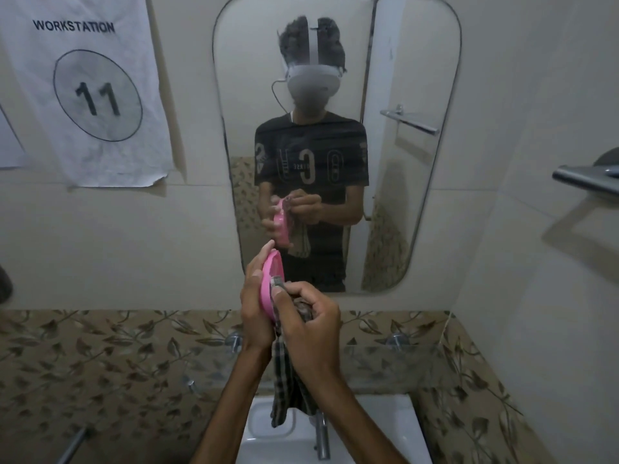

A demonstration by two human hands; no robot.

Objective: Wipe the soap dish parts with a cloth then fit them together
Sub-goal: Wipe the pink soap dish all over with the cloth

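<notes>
Hanging nearest, over the sink (pixel 385 416), the checked cloth (pixel 288 380) is bunched in the right hand (pixel 311 316). Left hand (pixel 254 303) grips the pink soap dish part (pixel 269 286) by its rim, upright. It looks light, stiff, slippery plastic, best held at the edges.

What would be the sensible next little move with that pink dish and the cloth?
Probably keep rubbing the cloth around the inside of the pink soap dish part. The left hand holds that part upright on its edge, and the right hand presses the bunched cloth into its hollow. Only one part is in hand, so fitting looks premature.
</notes>
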